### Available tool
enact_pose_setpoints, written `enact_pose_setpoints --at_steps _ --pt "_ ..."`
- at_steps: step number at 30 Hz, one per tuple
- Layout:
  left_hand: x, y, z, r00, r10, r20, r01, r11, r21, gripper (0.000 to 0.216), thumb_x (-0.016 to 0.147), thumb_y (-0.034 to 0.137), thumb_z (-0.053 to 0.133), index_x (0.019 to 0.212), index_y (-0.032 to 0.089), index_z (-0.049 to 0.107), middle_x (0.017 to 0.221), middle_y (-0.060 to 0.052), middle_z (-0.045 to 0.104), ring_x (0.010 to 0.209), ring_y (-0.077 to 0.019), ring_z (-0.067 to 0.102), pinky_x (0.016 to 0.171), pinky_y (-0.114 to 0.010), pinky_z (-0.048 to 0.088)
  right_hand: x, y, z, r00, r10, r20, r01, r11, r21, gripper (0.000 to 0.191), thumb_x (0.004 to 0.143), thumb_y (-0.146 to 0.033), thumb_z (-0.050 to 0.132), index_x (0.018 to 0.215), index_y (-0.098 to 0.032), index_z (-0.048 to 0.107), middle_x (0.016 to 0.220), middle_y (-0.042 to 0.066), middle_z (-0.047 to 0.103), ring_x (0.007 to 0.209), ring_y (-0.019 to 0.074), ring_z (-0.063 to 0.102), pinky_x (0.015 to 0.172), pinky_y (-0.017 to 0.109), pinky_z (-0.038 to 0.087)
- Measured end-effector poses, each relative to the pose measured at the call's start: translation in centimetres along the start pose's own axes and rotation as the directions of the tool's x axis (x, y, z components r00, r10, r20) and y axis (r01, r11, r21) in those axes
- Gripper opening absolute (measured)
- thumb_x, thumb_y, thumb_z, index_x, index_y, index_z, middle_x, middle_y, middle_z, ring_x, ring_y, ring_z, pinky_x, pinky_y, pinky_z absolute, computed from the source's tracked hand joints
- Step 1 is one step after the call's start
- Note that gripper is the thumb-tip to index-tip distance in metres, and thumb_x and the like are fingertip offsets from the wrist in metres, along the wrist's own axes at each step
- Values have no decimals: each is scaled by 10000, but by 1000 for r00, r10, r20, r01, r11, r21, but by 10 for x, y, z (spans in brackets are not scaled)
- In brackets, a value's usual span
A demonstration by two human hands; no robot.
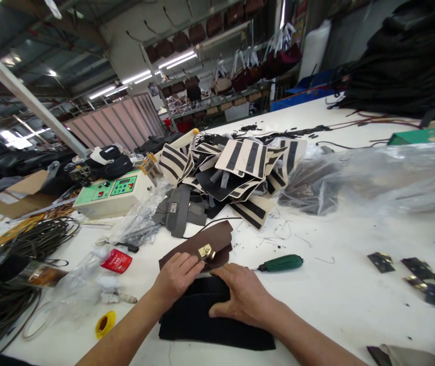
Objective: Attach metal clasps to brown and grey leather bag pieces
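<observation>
A brown leather flap (190,241) with a gold turn-lock clasp (206,251) lies in front of me, joined or close up against a black fabric piece (217,323); I cannot tell which. My left hand (177,277) has its fingers closed together on the leather's near edge, just left of the clasp. On the black piece rests my right hand (244,295), thumb and fingers apart, fingertips at the border with the brown leather. Its palm hides part of the fabric. Right of the leather lies an awl-like tool with a green handle (281,263).
Beyond the hands are a grey strapped piece (182,209) and a heap of striped panels (250,162). To the left are a green-topped machine (120,190), a red packet (116,261), a yellow tape roll (105,325) and coiled cords (23,254). Black metal-fitted pieces (381,262) lie right.
</observation>
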State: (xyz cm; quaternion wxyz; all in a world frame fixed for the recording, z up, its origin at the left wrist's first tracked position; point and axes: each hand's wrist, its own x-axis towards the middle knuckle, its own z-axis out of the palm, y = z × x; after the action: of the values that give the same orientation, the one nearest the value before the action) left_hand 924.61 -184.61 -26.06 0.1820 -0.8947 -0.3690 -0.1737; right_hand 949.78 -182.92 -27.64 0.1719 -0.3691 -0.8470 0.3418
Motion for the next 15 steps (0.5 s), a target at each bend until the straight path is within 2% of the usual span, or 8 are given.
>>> enact_pose_setpoints --at_steps 3,5,7,9,11,14,15 --pt "0 0 -3 1000 9 4 -8 1000 -26 258 1006 122 521 1139 204 727 977 -77 779 821 -205 657 730 -349 528 0 1 0 1000 -9 -11 8 1000 -12 726 613 -601 921 1217 -256 713 1047 57 720 968 289 654 840 373 475" --pt "0 0 -3 1000 -28 10 29 998 -52 278 1012 136 508 1143 229 735 983 -66 786 833 -202 669 749 -348 538 0 2 1 1000 -23 -14 23 1000 -5 723 618 -595 921 1220 -255 711 1060 58 720 974 287 655 847 373 478" --pt "0 -1 -2 993 -114 15 115 990 -76 285 1010 148 509 1137 253 742 1005 -58 785 912 -206 690 821 -354 559 1 3 2 999 -29 -14 29 1000 3 741 620 -601 919 1240 -256 706 1083 64 722 997 294 656 863 379 482" --pt "3 -8 -1 968 -252 11 252 963 -95 266 1004 171 526 1144 249 737 1054 -67 774 1006 -208 701 901 -355 573 1 5 2 1000 -17 -13 17 1000 8 774 620 -628 911 1271 -264 700 1088 70 723 1018 306 659 877 389 485" --pt "8 -21 -2 915 -404 -15 399 909 -116 224 992 233 560 1139 229 728 1088 -82 760 1029 -209 712 924 -352 585 0 6 2 1000 7 -5 -6 1000 16 811 610 -672 900 1287 -273 699 1077 73 725 1021 313 665 883 392 488" --pt "15 -56 -5 809 -584 -69 565 805 -182 244 927 371 628 1080 212 733 1011 -83 774 890 -242 744 808 -387 619 -4 6 2 1000 23 6 -23 999 48 838 593 -773 851 1260 -284 715 1054 70 735 1004 313 685 876 379 496" --pt "15 -71 -4 751 -657 -71 632 745 -214 289 886 415 651 1066 207 740 935 -76 782 805 -256 747 726 -392 620 -6 6 3 1000 18 10 -18 998 64 841 592 -804 828 1250 -291 720 1050 66 739 997 310 694 872 373 500"
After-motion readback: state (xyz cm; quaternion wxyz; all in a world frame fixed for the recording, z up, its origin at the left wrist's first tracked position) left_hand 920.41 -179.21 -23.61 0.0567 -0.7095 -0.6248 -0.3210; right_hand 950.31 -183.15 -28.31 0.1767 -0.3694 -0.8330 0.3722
